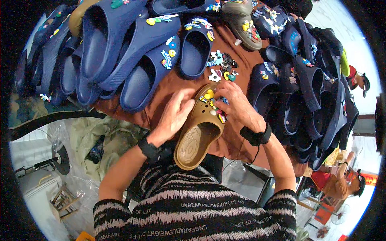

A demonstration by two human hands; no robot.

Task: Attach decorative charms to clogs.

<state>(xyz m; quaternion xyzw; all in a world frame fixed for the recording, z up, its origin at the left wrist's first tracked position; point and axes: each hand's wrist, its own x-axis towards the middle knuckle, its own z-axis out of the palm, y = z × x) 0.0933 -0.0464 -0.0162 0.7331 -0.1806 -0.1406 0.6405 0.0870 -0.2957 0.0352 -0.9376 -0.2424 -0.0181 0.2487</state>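
A tan clog with holes in its upper lies in front of me, its toe pointing away and its heel close to my shirt. Colourful shoe charms cover part of the toe. My right hand bends over the clog's right side, fingertips pinched together on the charms; what lies between them is hidden. On the other side, my left hand is by the clog's left edge, fingers loosely curved and apart, holding nothing. Just beyond the toe are loose charms, with small black pieces behind them.
Navy clogs with charms are heaped at the left, and more dark clogs at the right. A brown-grey clog stands at the back. All rest on a brown cloth. Other people are off to the right.
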